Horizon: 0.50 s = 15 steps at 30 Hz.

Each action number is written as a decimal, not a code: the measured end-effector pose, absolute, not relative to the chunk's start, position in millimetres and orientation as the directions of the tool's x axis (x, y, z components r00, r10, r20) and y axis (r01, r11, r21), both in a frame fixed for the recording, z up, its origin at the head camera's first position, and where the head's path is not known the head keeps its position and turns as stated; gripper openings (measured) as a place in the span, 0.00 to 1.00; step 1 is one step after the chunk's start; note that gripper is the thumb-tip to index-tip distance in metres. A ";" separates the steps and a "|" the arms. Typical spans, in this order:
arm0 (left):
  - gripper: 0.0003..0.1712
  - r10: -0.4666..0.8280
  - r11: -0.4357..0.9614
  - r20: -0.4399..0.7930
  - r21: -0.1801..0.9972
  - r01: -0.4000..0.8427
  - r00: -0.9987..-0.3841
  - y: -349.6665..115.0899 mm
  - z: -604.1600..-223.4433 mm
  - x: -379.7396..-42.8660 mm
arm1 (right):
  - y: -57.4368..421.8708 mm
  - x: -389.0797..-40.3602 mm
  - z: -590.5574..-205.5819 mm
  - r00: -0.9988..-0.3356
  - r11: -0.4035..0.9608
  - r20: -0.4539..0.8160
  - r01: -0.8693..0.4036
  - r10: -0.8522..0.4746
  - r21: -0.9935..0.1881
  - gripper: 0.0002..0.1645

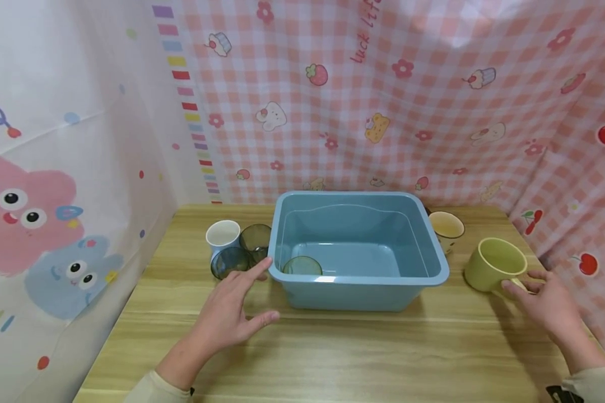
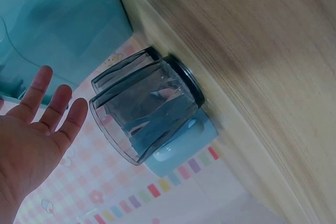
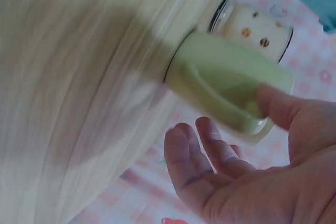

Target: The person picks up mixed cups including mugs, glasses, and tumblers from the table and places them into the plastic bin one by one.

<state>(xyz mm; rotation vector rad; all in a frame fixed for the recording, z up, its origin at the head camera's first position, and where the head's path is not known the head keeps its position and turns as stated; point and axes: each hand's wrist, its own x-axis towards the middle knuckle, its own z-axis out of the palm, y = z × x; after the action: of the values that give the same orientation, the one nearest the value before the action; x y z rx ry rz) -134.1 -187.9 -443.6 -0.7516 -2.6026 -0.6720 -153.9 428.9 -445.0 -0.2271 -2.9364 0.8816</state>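
A yellow-green mug (image 1: 494, 266) stands upright at the right of the table, its handle (image 3: 220, 98) turned toward my right hand (image 1: 549, 302). The thumb lies at the handle, while the other fingers spread apart from it; whether the thumb touches cannot be told. My left hand (image 1: 227, 308) is spread at the left rim of a blue basin (image 1: 343, 294), its index fingertip at that rim. Close to this hand stand two dark clear glasses (image 2: 147, 111) and a blue cup with a white inside (image 1: 223, 232). Inside the basin, at its left, is a greenish clear glass (image 1: 302, 266).
Behind the mug, beside the basin's right wall, stands a cream cup (image 1: 446, 226) with small brown prints and a dark rim. The wooden table (image 1: 343, 358) ends against a pink checked cloth (image 1: 292, 140) at the back and a white printed cloth (image 1: 106, 168) on the left.
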 end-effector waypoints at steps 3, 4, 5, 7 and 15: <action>0.60 0.404 0.748 0.448 0.340 0.570 -0.798 -188.1 -442.1 -134.0 | 435.5 -161.4 -448.1 -0.996 0.777 0.026 0.049 0.083 -0.627 0.50; 0.60 0.403 0.749 0.451 0.337 0.570 -0.796 -188.3 -441.9 -134.0 | 437.5 -163.8 -449.8 -0.998 0.757 0.036 0.021 0.060 -0.654 0.48; 0.60 0.403 0.749 0.454 0.335 0.571 -0.795 -188.5 -441.9 -134.1 | 439.9 -166.6 -451.9 -0.998 0.735 0.047 -0.006 0.035 -0.678 0.46; 0.60 0.403 0.749 0.453 0.335 0.571 -0.795 -188.9 -442.1 -134.2 | 444.4 -171.7 -455.5 -0.998 0.698 0.055 -0.045 -0.008 -0.714 0.41; 0.58 0.408 0.742 0.459 0.337 0.580 -0.789 -189.8 -443.8 -135.8 | 461.7 -192.3 -454.4 -0.993 0.688 -0.017 -0.066 -0.113 -0.723 0.58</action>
<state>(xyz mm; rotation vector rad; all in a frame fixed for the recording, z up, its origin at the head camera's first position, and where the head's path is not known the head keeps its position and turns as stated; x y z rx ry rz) -135.8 -189.8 -443.8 -0.7619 -2.5857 -0.6701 -192.3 461.7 -454.4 0.1560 -2.9411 1.2561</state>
